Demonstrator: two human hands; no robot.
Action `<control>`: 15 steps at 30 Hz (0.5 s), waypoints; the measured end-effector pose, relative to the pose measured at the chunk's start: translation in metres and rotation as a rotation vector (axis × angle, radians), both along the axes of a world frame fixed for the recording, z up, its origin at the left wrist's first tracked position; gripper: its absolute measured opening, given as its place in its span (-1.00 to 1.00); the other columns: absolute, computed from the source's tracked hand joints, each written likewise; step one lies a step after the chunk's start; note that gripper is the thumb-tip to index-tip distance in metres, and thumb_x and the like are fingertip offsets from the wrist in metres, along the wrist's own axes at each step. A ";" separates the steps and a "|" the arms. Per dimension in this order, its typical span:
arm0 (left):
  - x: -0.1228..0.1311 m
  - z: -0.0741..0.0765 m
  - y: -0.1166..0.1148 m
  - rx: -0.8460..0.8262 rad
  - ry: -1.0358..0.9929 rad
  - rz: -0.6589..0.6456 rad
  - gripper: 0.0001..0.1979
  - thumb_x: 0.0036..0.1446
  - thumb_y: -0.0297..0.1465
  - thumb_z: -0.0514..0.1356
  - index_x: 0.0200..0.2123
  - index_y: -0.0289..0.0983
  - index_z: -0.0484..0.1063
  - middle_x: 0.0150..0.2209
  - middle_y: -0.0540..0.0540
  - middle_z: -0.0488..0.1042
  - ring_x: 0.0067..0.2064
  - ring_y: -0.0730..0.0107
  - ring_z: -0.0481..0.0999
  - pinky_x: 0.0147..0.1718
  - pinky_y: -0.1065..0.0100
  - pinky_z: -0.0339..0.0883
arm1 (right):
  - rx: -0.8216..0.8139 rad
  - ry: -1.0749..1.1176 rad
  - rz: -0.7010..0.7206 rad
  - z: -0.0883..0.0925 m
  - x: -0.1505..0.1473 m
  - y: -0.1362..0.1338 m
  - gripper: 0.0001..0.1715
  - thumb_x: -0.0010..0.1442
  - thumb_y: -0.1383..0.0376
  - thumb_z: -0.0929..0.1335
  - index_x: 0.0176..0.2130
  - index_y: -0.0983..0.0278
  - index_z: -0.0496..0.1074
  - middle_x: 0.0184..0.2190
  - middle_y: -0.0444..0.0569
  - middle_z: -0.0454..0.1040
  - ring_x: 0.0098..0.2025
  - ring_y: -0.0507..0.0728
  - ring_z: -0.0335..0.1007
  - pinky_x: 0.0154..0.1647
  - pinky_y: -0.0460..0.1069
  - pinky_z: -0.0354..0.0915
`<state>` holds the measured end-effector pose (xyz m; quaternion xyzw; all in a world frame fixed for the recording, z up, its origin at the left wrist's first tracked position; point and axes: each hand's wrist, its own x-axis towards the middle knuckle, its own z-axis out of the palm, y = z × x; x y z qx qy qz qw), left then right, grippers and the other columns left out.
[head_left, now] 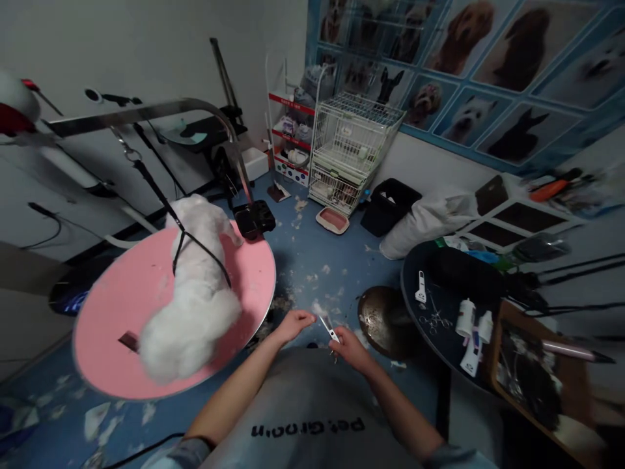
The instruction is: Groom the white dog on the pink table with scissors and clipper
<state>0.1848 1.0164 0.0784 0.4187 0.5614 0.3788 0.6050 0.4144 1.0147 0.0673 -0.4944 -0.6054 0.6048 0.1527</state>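
Note:
In front of my body, my right hand (pixel 352 350) is closed around the handles of a pair of scissors (pixel 330 331), whose blades point up and to the left. Close to the blade tips is my left hand (pixel 294 324), its thumb and fingers pinched together; whatever is between them is too small to make out. A pale wisp of fur (pixel 318 309) shows by the tips, in the air or on the floor behind. To the left, a white fluffy dog (pixel 200 293) is on a round pink grooming table (pixel 110 312), with a black strap (pixel 159 192) looped around it. Neither hand touches the dog.
A metal grooming arm (pixel 146 114) arches over the pink table, where a dark comb (pixel 129 341) lies. At right, a dark round table (pixel 415 286) holds scissors, clippers and bottles. A round stool (pixel 383 319) stands between. Fur clumps litter the blue floor (pixel 312 254); wire cages (pixel 349 150) stand behind.

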 end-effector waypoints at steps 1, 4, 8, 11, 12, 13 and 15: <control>0.001 0.003 0.002 0.004 0.003 -0.014 -0.41 -0.29 0.16 0.37 -0.56 -0.32 0.52 -0.56 -0.01 0.38 -0.41 0.42 0.26 -0.31 0.36 0.15 | 0.021 -0.037 0.029 0.003 -0.001 -0.002 -0.81 0.14 0.19 0.40 -0.29 0.21 0.35 -0.52 -0.23 0.42 -0.47 0.05 0.38 -0.40 -0.08 0.22; -0.001 0.008 0.002 -0.006 0.049 -0.041 -0.43 -0.30 0.13 0.36 -0.63 -0.30 0.41 -0.63 0.06 0.23 -0.47 0.50 0.14 -0.40 0.38 -0.01 | 0.076 -0.145 0.110 0.011 0.001 -0.004 -0.94 0.20 0.30 0.34 -0.27 0.22 0.35 -0.54 -0.21 0.46 -0.43 0.08 0.43 -0.37 -0.09 0.19; 0.000 0.012 0.002 -0.020 0.071 -0.052 -0.49 -0.30 0.06 0.34 -0.67 -0.26 0.30 -0.66 0.11 0.13 -0.51 0.55 0.03 -0.44 0.38 -0.12 | 0.133 -0.237 0.216 0.028 0.005 -0.002 -0.97 0.23 0.34 0.30 -0.27 0.21 0.35 -0.50 -0.18 0.51 -0.37 0.10 0.48 -0.33 -0.09 0.18; 0.004 0.013 0.005 -0.049 0.046 -0.084 -0.53 -0.29 0.00 0.33 -0.69 -0.25 0.26 -0.67 0.12 0.09 -0.52 0.56 0.00 -0.45 0.38 -0.15 | 0.196 -0.323 0.301 0.041 0.007 0.002 -0.96 0.22 0.35 0.30 -0.30 0.22 0.35 -0.50 -0.18 0.49 -0.36 0.09 0.44 -0.33 -0.10 0.13; 0.006 0.013 0.007 -0.062 0.043 -0.093 -0.54 -0.29 -0.02 0.33 -0.70 -0.25 0.25 -0.68 0.12 0.08 -0.52 0.56 0.00 -0.45 0.38 -0.14 | 0.225 -0.351 0.327 0.044 0.007 0.003 -0.97 0.20 0.35 0.32 -0.32 0.22 0.35 -0.49 -0.19 0.48 -0.36 0.08 0.41 -0.33 -0.10 0.10; 0.007 0.012 0.009 -0.070 0.037 -0.089 -0.56 -0.28 -0.04 0.33 -0.70 -0.25 0.26 -0.68 0.12 0.08 -0.51 0.55 0.01 -0.45 0.38 -0.12 | 0.252 -0.367 0.350 0.045 0.007 0.004 -0.96 0.17 0.36 0.33 -0.34 0.22 0.35 -0.49 -0.19 0.46 -0.35 0.08 0.38 -0.34 -0.10 0.07; 0.006 0.009 0.017 -0.059 0.006 -0.033 -0.61 -0.23 -0.07 0.33 -0.65 -0.27 0.35 -0.64 0.07 0.22 -0.49 0.49 0.15 -0.42 0.38 0.02 | 0.273 -0.353 0.369 0.045 0.010 0.007 -0.92 0.10 0.35 0.37 -0.39 0.22 0.34 -0.49 -0.19 0.41 -0.36 0.08 0.32 -0.34 -0.09 0.04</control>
